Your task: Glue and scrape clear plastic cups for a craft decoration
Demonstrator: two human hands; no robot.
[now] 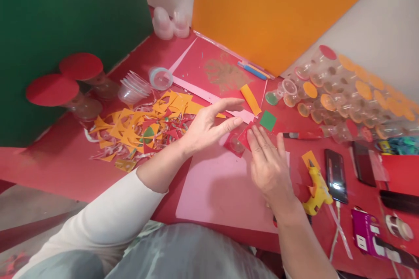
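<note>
My left hand (209,124) hovers over the table with its thumb and fingers apart, holding nothing. The fingers of my right hand (268,161) lie stretched out flat on a red paper square (246,136). Just left of that square, a small round clear plastic piece (236,143) rests on more red paper. Whether the two touch, I cannot tell. A green paper square (268,120) and a folded orange paper strip (250,100) lie beyond my right fingertips. Below my hands is a pink sheet (225,192).
Orange and red paper scraps (131,128) are heaped at left, near red-topped clear cups (52,90). Clear cups with orange tops (363,91) line the back right. A yellow glue gun (316,189), a phone (335,174) and a red marker (306,135) lie at right.
</note>
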